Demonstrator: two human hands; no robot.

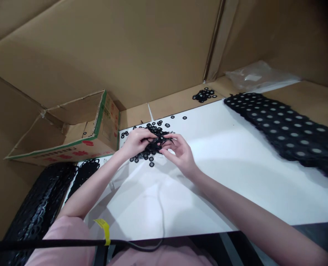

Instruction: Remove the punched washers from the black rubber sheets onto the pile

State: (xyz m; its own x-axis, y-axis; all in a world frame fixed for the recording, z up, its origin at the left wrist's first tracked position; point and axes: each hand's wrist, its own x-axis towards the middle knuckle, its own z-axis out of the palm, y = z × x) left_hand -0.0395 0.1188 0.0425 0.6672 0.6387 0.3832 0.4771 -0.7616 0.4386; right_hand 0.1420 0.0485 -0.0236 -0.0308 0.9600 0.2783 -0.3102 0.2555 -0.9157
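Observation:
Both hands are over a heap of small black rings (pixel 153 147) with grey centres, lying on the white tabletop (pixel 208 155). My left hand (pixel 137 142) has its fingers bent and closed around thin black pieces at the heap's upper side. My right hand (pixel 179 153) faces it, thumb and fingers curled onto a thin black strip (pixel 161 139) that spans the gap between the hands. Its exact shape is too small and dark to make out. Several loose rings (pixel 151 164) are scattered around the heap.
An open cardboard box (pixel 108 122) stands at the left. Below it lie stacked black sheets (pixel 39 203). On the right are black sheets with rows of grey discs (pixel 284 127). Farther back are a ring pile (pixel 204 95) and a clear plastic bag (pixel 259 75). A black cable (pixel 55 243) crosses in front.

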